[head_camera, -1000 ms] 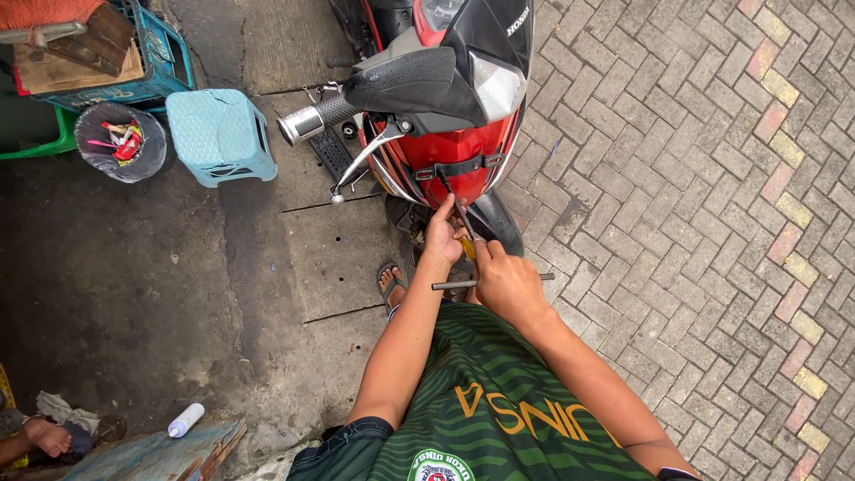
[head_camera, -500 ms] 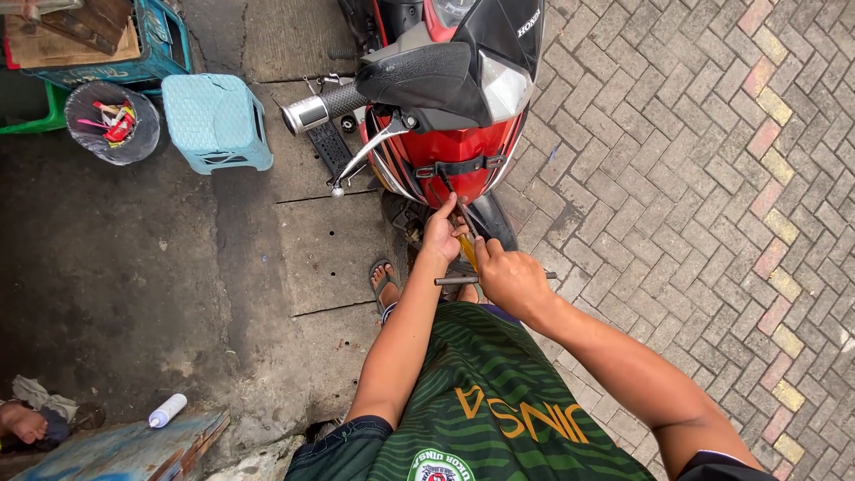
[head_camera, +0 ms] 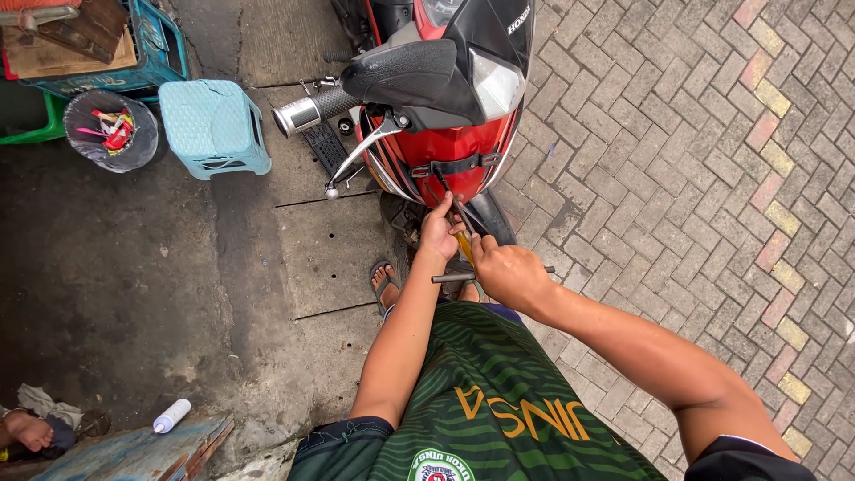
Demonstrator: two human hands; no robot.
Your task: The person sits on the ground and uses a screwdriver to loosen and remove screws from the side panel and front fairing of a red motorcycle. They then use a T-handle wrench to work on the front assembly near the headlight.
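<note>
here the right hand has its grip clenched on a metal rod, just below the left hand.

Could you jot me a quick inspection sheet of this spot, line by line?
Surface: concrete slab left, brick paving right.
Job's things: red motorbike; T-handle tool.
Clutter: blue stool, bin, crate, white bottle.
Hands: left hand at the bike's front underside; right hand grips the tool.
Cables: thin cable by the left fingers.
Surroundings: another person's foot, lower left.
</note>
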